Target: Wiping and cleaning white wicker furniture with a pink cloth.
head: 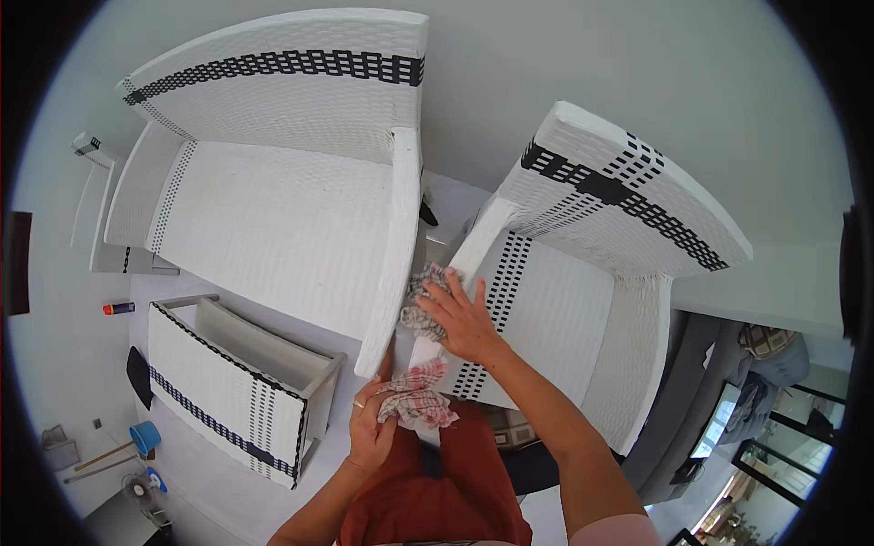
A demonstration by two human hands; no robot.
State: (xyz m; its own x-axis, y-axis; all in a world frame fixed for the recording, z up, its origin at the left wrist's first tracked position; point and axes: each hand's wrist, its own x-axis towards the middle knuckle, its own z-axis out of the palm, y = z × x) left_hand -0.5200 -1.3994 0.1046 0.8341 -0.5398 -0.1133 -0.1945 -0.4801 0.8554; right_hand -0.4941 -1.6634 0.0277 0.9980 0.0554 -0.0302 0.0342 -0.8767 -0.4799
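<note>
My right hand (pixel 461 321) presses a crumpled checked cloth (pixel 423 290) against the left armrest (pixel 483 235) of a white woven armchair (pixel 560 307). Its fingers are spread over the cloth. Lower down, my left hand (pixel 372 423) grips a red-and-white checked cloth (pixel 420 399) beside the front end of the same armrest. The armchair has black woven bands on its backrest and seat. To the left stands a wider white woven settee (pixel 273 225), its right armrest (pixel 399 252) close to both hands.
A white woven table (pixel 225 389) with an open shelf stands at lower left. Near it are a spray can (pixel 119 308), a blue bucket (pixel 145 435) and a fan (pixel 140 491). A grey sofa (pixel 683 389) with a lit screen (pixel 715 421) lies to the right.
</note>
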